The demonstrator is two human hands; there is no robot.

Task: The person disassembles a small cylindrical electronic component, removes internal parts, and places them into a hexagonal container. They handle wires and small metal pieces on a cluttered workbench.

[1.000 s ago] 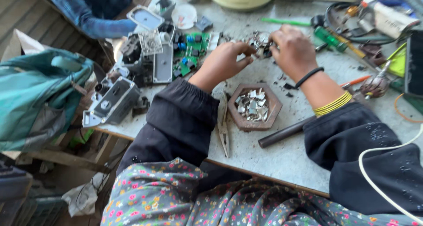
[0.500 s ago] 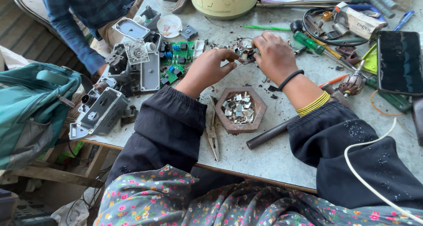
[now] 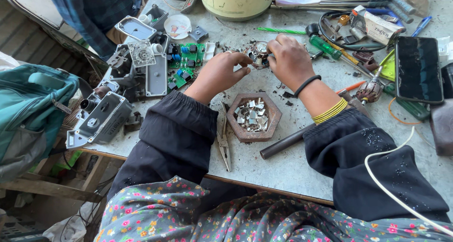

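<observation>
Both my hands meet over a small round metal part [image 3: 258, 53] with shiny pieces around its rim. My left hand [image 3: 219, 74] pinches its left side with thumb and fingers. My right hand [image 3: 289, 60], with a black band and yellow bangles at the wrist, closes over its right side. Just below them on the worktable [image 3: 283, 166] sits a brown hexagonal dish [image 3: 254, 117] holding several small silver metal scraps. Pliers [image 3: 223, 139] lie beside my left sleeve, and a dark metal rod [image 3: 285, 142] lies to the right of the dish.
Green circuit boards [image 3: 185, 65] and grey plastic housings [image 3: 99, 119] crowd the left edge. A cream pot [image 3: 236, 1], a green-handled screwdriver [image 3: 325, 47], a black phone [image 3: 418, 68], a motor armature [image 3: 370, 90] and a white cable [image 3: 391, 190] lie around. A teal bag [image 3: 33, 110] hangs left; another person's sleeve [image 3: 89, 10] shows at top left.
My hands stay together on the small metal part, while the view has shifted so the table sits lower and closer in frame. The dish, pliers and rod have not moved.
</observation>
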